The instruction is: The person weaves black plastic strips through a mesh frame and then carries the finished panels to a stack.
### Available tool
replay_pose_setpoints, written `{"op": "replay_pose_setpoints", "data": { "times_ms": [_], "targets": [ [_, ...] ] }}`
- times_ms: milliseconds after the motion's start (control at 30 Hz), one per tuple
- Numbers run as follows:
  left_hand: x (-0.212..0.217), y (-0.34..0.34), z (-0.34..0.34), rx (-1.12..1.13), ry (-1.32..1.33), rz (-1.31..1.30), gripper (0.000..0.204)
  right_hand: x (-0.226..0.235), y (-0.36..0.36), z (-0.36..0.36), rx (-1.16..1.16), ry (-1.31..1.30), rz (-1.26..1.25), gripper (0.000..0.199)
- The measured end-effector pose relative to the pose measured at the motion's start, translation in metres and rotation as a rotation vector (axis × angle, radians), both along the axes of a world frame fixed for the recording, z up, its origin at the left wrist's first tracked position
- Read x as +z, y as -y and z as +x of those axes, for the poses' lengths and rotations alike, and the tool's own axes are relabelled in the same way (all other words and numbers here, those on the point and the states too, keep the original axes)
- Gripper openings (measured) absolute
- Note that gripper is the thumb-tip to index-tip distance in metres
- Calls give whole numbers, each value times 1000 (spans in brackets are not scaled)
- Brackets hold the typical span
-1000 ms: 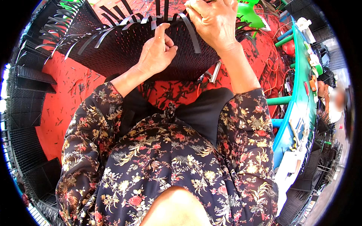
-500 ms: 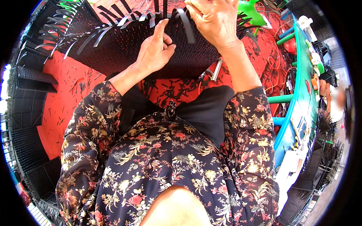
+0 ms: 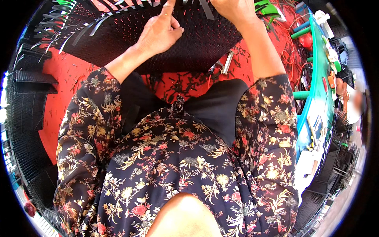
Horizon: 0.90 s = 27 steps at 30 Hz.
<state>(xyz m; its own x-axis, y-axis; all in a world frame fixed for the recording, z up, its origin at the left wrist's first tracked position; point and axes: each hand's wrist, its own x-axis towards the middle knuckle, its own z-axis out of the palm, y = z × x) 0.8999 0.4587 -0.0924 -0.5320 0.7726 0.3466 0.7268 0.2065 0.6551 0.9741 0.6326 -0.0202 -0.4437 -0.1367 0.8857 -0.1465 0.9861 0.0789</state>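
Observation:
In front of me a black woven basket (image 3: 193,45) stands tilted, with loose flat strips (image 3: 96,24) fanning out along its rim. My left hand (image 3: 161,33) lies against its near wall: the index finger stretches up to the rim, the thumb stands apart, and the other fingers are bent with nothing visible in them. At the upper edge, my right hand (image 3: 235,11) is at the basket's rim on the right. Its fingertips are cut off by the frame, so what they hold is hidden. A dark grey strip (image 3: 207,10) hangs over the rim between my hands.
Black strip offcuts (image 3: 187,85) litter the red floor (image 3: 65,81). A metal bar (image 3: 227,62) lies just beyond my knees. On the right a green-blue table (image 3: 316,85) carries tools and scraps; another person (image 3: 349,100) sits beyond it. Black woven panels (image 3: 29,106) stand at left.
The basket and both hands sit higher in the picture, so the rim is now partly cut off. My right hand has moved slightly right, and its fingers are further out of view.

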Motion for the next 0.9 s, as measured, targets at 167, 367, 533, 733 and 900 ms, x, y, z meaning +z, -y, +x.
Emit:
{"op": "replay_pose_setpoints", "data": {
  "times_ms": [167, 367, 533, 733, 900],
  "targets": [
    [3, -3, -8, 7, 112, -82, 90, 0, -6, -7, 20, 4, -36, 10],
    [-5, -5, -9, -25, 107, -22, 87, 1, -6, -7, 26, 34, -69, 10],
    [-5, -5, -4, -7, -3, -37, 83, 4, 0, -7, 23, 48, -57, 8],
    [4, -10, 2, 28, 63, -70, 85, 24, 17, 5, -34, 68, 10, 17],
    [0, -14, 1, -12, 75, -20, 83, 53, 36, 13, 12, 153, 224, 49]
  ]
}}
